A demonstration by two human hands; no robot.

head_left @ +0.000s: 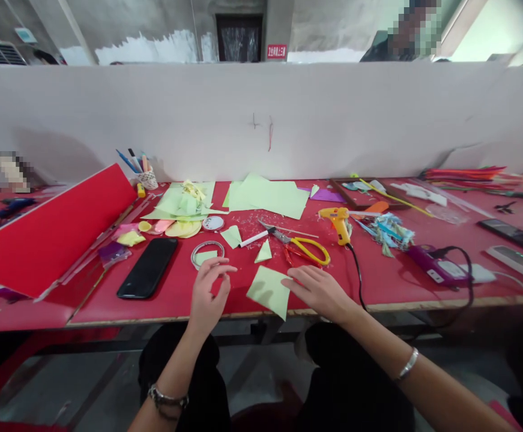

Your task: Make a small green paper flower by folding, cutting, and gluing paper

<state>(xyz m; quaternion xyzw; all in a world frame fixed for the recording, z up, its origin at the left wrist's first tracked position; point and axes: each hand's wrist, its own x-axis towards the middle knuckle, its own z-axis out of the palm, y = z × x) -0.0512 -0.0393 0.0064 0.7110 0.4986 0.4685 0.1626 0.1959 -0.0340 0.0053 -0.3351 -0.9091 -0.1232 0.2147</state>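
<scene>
A small square piece of light green paper is at the table's front edge, one corner reaching past it. My right hand grips its right side between thumb and fingers; the thumb is mostly hidden. To the left, my left hand is raised with curved fingers apart and nothing in them. Just beyond it lies a roll of clear tape. Past the paper are a green paper triangle, a white marker and scissors with yellow and red handles.
A yellow hot glue gun with a black cord lies right of the scissors. On the left are a black phone and a slanted red board. Larger green sheets lie toward the white partition. A purple device sits right.
</scene>
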